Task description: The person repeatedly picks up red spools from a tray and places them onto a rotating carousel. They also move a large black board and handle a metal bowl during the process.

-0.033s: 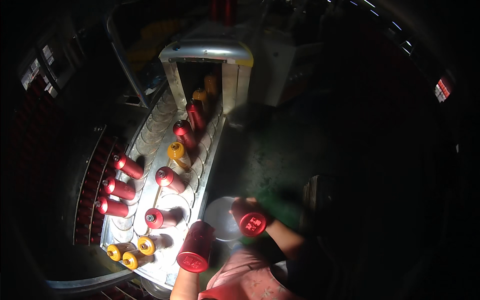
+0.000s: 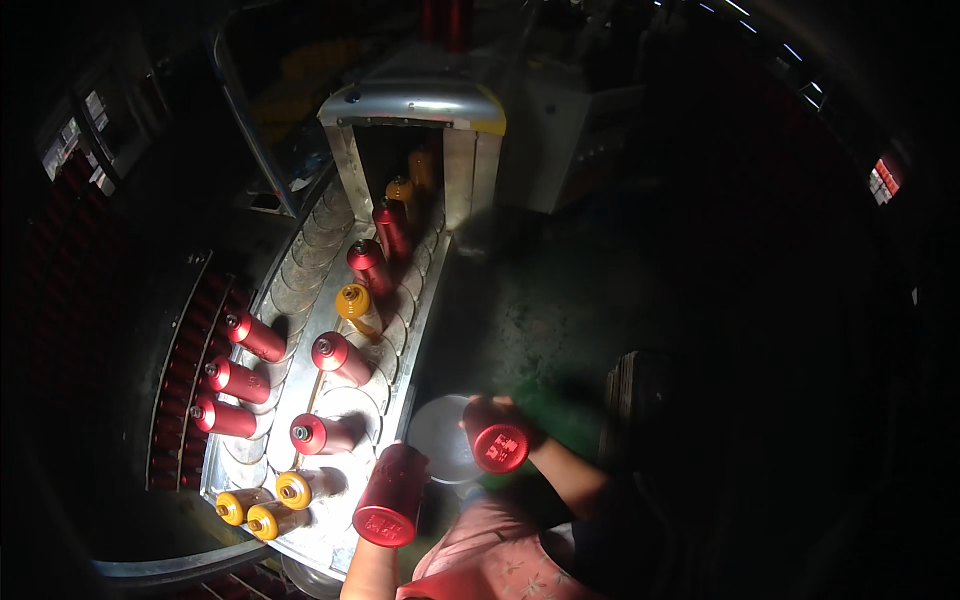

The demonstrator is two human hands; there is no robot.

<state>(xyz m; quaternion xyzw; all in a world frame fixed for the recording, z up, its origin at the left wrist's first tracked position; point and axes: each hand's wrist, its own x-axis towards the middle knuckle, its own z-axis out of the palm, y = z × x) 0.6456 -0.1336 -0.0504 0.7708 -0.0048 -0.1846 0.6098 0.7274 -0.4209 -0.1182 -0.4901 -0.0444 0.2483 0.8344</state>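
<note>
My left hand (image 2: 372, 556) is wrapped round a red metal cylinder (image 2: 388, 490), its flat base toward me. The cylinder hides most of that hand's fingers. In my right hand (image 2: 487, 405) is a second red cylinder (image 2: 501, 449), also base-up, with raised marks on the base. Both cylinders' necks are out of sight. Below and behind them sits a pale round basin (image 2: 440, 428). Just left of my left hand stands a red cylinder (image 2: 312, 433) on the metal conveyor (image 2: 335, 405), with a small threaded neck on its domed top.
Yellow cylinders (image 2: 291, 490) cluster at the conveyor's near end. More red and yellow ones line up toward a metal tunnel hood (image 2: 412, 102). Several red cylinders (image 2: 238, 379) stand along the left lane beside a rack (image 2: 190, 375). Stacked flat pieces (image 2: 622, 390) lie in shadow at right.
The red cylinder in my right hand has tilted very slightly. Otherwise both hands and the conveyor's cylinders look almost the same.
</note>
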